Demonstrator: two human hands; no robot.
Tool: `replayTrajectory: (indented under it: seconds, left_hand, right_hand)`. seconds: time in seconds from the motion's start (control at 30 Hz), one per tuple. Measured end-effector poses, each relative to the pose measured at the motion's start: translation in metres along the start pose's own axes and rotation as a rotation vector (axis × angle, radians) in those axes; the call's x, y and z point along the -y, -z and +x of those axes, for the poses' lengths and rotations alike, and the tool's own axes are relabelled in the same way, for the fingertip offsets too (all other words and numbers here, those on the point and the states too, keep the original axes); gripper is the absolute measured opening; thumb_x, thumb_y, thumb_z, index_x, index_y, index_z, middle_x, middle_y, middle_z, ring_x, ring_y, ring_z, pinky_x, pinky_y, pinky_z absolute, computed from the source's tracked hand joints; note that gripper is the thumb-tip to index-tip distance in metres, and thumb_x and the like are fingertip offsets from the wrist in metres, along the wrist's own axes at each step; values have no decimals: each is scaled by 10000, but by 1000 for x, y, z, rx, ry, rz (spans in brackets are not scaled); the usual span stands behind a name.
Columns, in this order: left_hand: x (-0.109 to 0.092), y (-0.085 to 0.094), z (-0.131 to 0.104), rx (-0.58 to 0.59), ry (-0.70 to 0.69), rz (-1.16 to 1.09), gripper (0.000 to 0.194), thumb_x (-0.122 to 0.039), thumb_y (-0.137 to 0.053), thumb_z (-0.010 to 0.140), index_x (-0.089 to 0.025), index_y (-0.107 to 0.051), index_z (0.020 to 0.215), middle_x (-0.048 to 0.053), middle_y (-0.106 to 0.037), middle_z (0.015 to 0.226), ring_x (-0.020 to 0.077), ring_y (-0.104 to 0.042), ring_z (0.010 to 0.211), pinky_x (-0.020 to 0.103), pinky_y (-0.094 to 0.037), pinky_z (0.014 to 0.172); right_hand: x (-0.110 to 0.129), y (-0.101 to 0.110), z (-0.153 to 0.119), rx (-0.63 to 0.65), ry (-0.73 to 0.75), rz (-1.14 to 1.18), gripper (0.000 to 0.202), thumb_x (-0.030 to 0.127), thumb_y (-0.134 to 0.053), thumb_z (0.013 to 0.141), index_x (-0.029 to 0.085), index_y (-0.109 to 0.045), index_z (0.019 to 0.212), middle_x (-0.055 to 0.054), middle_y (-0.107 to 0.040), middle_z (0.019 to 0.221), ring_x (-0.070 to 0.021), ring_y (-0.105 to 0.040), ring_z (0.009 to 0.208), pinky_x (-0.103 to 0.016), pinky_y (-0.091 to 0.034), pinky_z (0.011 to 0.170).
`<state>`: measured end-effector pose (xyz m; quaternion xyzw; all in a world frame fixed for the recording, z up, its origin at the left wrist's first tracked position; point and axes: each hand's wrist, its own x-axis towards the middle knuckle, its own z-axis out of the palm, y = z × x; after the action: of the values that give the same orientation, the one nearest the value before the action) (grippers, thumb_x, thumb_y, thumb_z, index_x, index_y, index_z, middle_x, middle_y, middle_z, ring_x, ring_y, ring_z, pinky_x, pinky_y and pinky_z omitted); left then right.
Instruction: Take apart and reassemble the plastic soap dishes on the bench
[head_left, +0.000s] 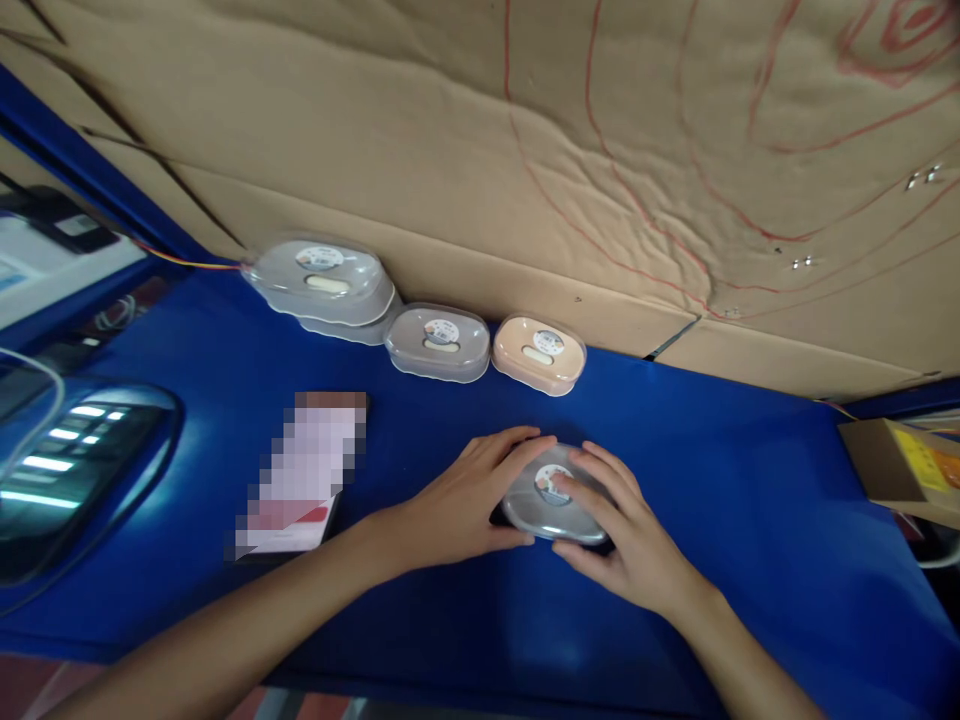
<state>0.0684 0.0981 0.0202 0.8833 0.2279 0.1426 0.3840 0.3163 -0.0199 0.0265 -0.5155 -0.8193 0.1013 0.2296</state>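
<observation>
Between my two hands is a small grey oval box with a see-through lid and a round printed label. My left hand wraps its left side, thumb at the near edge and fingers at the far edge. On the right side, my right hand grips it, one fingertip lying on the label. Beyond the hands stand similar lidded boxes: a peach one, a grey one and a grey stack at the left. The underside of the held box is hidden.
A blue table carries everything, backed by a cardboard wall with red drawn lines. A phone with a blurred screen lies left of my hands. Farther left is a dark glossy device with a cable. A cardboard box is at right.
</observation>
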Motion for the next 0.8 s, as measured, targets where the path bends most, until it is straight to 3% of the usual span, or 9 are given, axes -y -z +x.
replayTrajectory:
  seconds: [0.13, 0.27, 0.53, 0.8]
  left_hand:
    - [1, 1, 1, 6, -15, -6, 1117, -382, -916, 789, -387, -219, 1662, 125, -444, 1634, 361, -454, 1488, 574, -435, 1177]
    - [1, 1, 2, -7, -27, 16, 1116, -353, -910, 801, -393, -207, 1667, 122, -467, 1619, 357, -472, 1477, 565, -435, 1173]
    - [1, 1, 3, -7, -36, 54, 1137, -393, -917, 795, -393, -197, 1674, 118, -483, 1621, 356, -486, 1470, 550, -430, 1170]
    - [0, 1, 1, -8, -25, 59, 1125, -417, -904, 807, -384, -197, 1680, 121, -489, 1625, 354, -488, 1473, 557, -421, 1183]
  right_hand:
    - [-1, -1, -1, 24, -41, 42, 627, 397, -711, 990, 286, -471, 1558, -146, -466, 1601, -391, -332, 1575, -637, -462, 1188]
    - [0, -2, -2, 37, -75, 59, 624, 408, -724, 982, 299, -487, 1549, -137, -455, 1607, -389, -309, 1587, -616, -477, 1187]
    - [-7, 0, -3, 63, -152, 192, 690, 494, -757, 951, 320, -470, 1554, -141, -388, 1651, -343, -410, 1542, -523, -487, 1191]
    - [-10, -4, -5, 50, -166, 228, 713, 425, -798, 925, 331, -472, 1552, -146, -377, 1655, -346, -409, 1545, -527, -474, 1198]
